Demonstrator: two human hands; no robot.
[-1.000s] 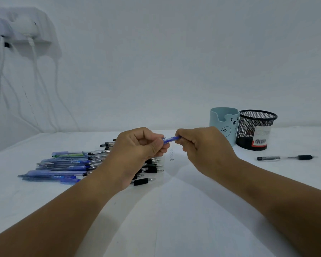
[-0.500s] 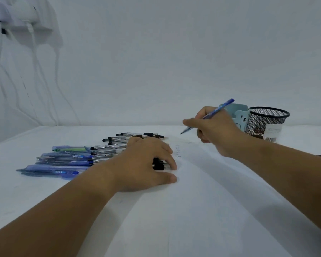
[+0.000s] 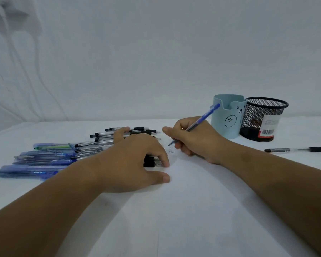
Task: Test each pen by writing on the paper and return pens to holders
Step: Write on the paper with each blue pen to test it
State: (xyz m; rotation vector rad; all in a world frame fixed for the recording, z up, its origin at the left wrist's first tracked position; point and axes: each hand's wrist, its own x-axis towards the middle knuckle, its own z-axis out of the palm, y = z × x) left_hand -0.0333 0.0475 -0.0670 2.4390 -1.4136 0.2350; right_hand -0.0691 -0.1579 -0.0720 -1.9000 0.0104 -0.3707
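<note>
Head view: nearest the camera, both bare forearms reach forward over the white paper (image 3: 174, 210), which lies flat on the white surface (image 3: 295, 164). The left hand (image 3: 135, 160) rests palm down at the left edge of the paper, fingers straight and spread, thumb flat on the sheet; its grip is relaxed and holds nothing, though the fingers lie over the near end of a heap of pens (image 3: 63, 156). That heap spreads left of the paper, blue-barrelled pens nearer, clear pens with black grips farther back. Just beyond the left hand, the right hand (image 3: 195, 140) has its grip closed around a blue pen (image 3: 198, 122), pinched between thumb and fingers, its tip (image 3: 169, 145) down at the paper beside a few small written marks (image 3: 171, 150), its cap end tilted up and to the right. Right of the paper, well apart from it, a single black-and-clear pen (image 3: 295, 149) lies on the surface. Farther back on that side stand two holders, touching or nearly so: a pale blue cup with a bear face (image 3: 228, 119) and a black mesh cup (image 3: 261, 121) with a barcode label. A white wall (image 3: 156, 52) rises behind.
</note>
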